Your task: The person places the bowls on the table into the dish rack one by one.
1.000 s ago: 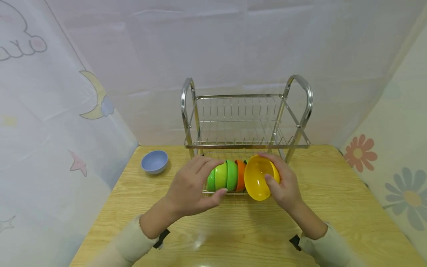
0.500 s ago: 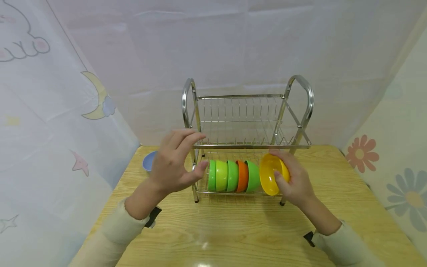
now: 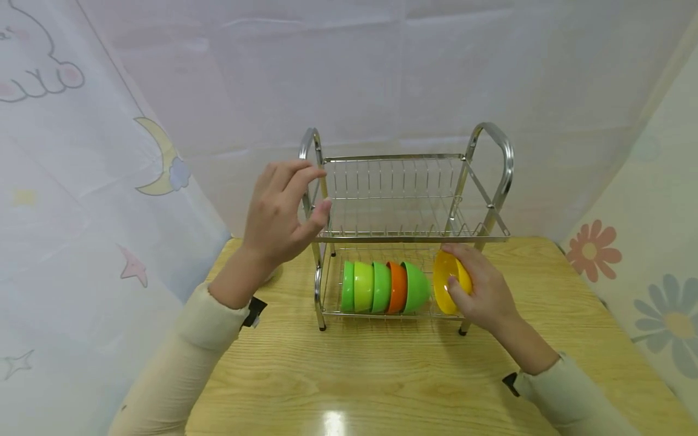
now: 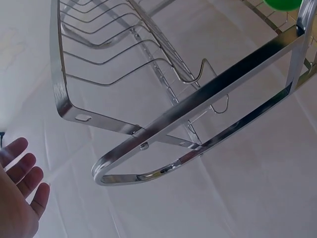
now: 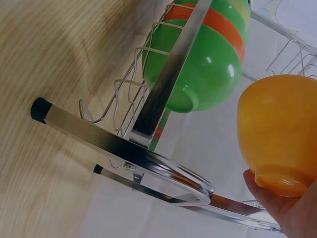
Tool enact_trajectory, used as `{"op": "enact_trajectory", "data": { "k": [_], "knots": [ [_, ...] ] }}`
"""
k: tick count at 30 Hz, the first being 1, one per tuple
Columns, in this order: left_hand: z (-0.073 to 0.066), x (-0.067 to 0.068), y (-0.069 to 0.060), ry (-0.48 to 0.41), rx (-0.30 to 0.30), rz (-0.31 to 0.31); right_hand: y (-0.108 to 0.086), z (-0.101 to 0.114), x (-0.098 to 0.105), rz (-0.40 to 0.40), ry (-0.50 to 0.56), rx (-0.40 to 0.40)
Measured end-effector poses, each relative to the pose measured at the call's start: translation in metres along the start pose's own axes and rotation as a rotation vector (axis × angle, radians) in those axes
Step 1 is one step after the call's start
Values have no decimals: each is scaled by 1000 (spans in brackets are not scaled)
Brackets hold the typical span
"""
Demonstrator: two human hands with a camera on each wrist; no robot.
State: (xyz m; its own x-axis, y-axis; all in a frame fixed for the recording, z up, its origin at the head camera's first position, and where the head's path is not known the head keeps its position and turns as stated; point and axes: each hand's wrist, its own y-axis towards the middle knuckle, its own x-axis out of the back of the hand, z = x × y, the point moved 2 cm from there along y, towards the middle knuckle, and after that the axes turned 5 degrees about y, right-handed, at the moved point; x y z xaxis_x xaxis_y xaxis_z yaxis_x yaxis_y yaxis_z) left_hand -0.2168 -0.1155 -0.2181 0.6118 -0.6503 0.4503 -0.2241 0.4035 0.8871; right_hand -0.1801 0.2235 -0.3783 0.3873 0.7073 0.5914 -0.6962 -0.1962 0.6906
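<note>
My right hand (image 3: 482,290) pinches a yellow bowl (image 3: 443,283) by its wall, thumb inside and fingers behind. The bowl is tilted, its opening facing left, at the right end of the dish rack's lower tier. Whether it touches the wires cannot be made out. Beside it, a row of bowls stands on edge: an orange bowl (image 3: 397,287), a green bowl (image 3: 415,288) and several more in greens. My left hand (image 3: 278,212) holds nothing, fingers loosely bent, in front of the upper left side of the steel dish rack (image 3: 406,239); its fingers (image 4: 25,171) also show in the left wrist view.
The rack's upper tier (image 3: 389,197) overhangs the bowls, with tall looped side frames (image 3: 504,163). Its black-tipped feet stand on a wooden table (image 3: 349,369). Printed cloth (image 3: 371,79) hangs behind and at both sides.
My left hand has risen up and left, away from the row, and now hides the blue bowl. My right hand has carried the yellow bowl rightward and turned it more sideways.
</note>
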Motion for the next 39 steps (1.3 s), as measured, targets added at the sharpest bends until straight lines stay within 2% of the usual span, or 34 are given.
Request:
{"op": "enact_trajectory", "data": {
  "k": [6,9,14,20,23,33,39],
  "knots": [
    [17,-7,15,50,31,15,2,-6,-5,68,-53,-17],
    [25,-11,21,69,69,41,2,-10,-9,103,-67,-37],
    [40,-19,28,76,158,114,1,-16,-16,167,-97,-75],
    [56,-29,34,67,297,221,0,-22,-28,216,-129,-78],
    [60,-32,38,77,350,276,-1,-25,-34,227,-141,-81],
    [68,-46,48,88,467,423,0,-32,-49,260,-147,-106],
    [72,-53,51,91,509,479,-1,-34,-56,261,-145,-113]
  ]
}}
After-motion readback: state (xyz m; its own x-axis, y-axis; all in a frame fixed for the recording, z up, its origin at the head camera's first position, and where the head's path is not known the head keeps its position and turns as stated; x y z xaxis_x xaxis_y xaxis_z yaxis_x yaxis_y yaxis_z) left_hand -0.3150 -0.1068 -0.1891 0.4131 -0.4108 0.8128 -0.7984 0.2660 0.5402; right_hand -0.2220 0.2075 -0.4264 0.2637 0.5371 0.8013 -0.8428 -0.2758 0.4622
